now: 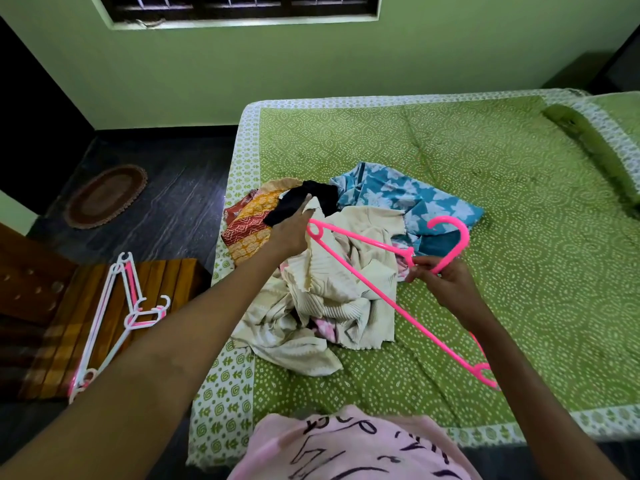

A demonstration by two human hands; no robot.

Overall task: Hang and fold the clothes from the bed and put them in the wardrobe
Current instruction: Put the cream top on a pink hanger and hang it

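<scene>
A pile of clothes lies on the green patterned bed (450,168): a cream ribbed garment (346,292), a blue floral cloth (398,199), a black piece (311,199) and an orange-red printed cloth (249,223). My left hand (294,226) reaches over the pile and pinches the top of the cream garment, lifting its edge. My right hand (446,278) grips a bright pink hanger (388,292) at its neck, just below the hook. The hanger slants across the cream garment.
Several white and pink hangers (117,313) lie on a wooden stool or chest (166,282) left of the bed. An oval brown mat (104,195) sits on the dark floor. A green bolster (595,157) lies at the bed's far right.
</scene>
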